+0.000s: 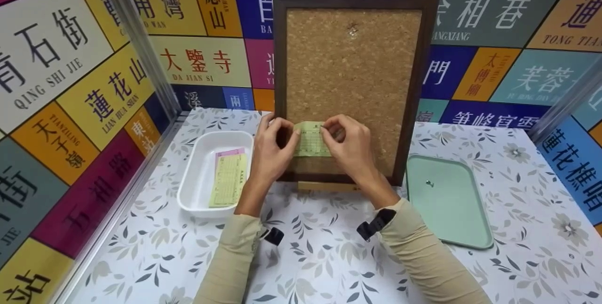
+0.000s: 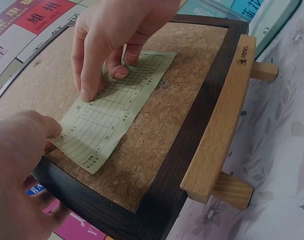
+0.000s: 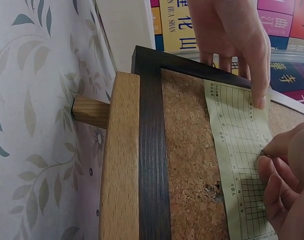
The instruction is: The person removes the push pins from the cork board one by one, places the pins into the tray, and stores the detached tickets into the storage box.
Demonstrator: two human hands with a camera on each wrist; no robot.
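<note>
A framed corkboard (image 1: 352, 78) stands upright on a wooden stand (image 1: 329, 186). Against its lower left lies a printed yellow-green paper slip (image 1: 309, 140). My left hand (image 1: 273, 148) holds the slip's left edge with thumb and index finger; its other fingers reach the frame's side in the right wrist view. At the slip's upper part, my right hand (image 1: 350, 144) pinches a small pin (image 3: 262, 152) between thumb and index finger, mostly hidden by the fingertips. Its remaining fingers are curled beside the paper.
Left of the board, a white tub (image 1: 190, 186) contains yellow and pink slips (image 1: 228, 179). On the right, a small shiny piece (image 1: 429, 183) lies on a green tray (image 1: 456, 214). Printed wall panels (image 1: 207, 61) enclose the patterned tabletop (image 1: 324, 257).
</note>
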